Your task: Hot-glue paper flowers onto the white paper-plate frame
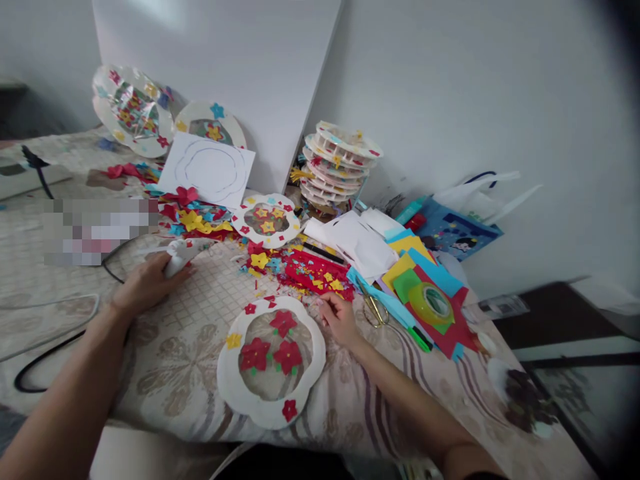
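My left hand (145,285) is wrapped round a white glue gun (177,259) at the left, its nozzle pointing left. My right hand (341,323) is closed, with thumb and fingertips together; whatever they may pinch is too small to make out. It is just right of the upper rim of a white flower-shaped frame (229,381) lying flat in front of me. Three red paper flowers (283,323) with green bits sit in its see-through middle. Smaller red pieces and a yellow flower (233,341) dot its rim.
Paper scraps and cut flowers (205,221) lie behind. A finished frame (265,241) rests among them, with a stack of frames (340,167) further back. Scissors (374,310), coloured paper (463,320) and a tape roll (436,301) lie right. A black cable (25,367) loops left.
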